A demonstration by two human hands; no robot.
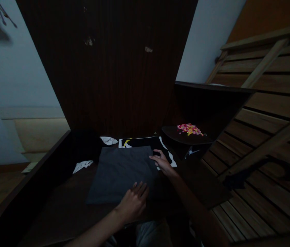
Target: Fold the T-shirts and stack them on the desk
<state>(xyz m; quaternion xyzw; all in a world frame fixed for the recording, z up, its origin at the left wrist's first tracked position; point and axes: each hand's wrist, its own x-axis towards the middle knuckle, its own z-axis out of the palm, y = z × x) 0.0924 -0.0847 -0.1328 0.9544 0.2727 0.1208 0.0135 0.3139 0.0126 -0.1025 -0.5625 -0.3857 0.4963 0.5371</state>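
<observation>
A folded dark grey cloth [124,171], which looks like a garment, lies flat on the dark wooden desk top [65,206]. My left hand [134,200] rests at its near edge, fingers stretched and lightly bent over the fabric. At the far right corner, my right hand [162,164] touches the cloth's edge with thumb and fingers apart. Behind and partly under the grey cloth is a black and white folded cloth [151,141] with a yellow mark. Dim light hides fine detail around the fingertips.
Pink and yellow small pieces [190,129] are heaped on a rounded shelf [178,136] at right. A black cloth heap [85,147] with white parts sits at left. A tall dark panel [114,75] rises behind; wooden slats [270,120] stand on the right.
</observation>
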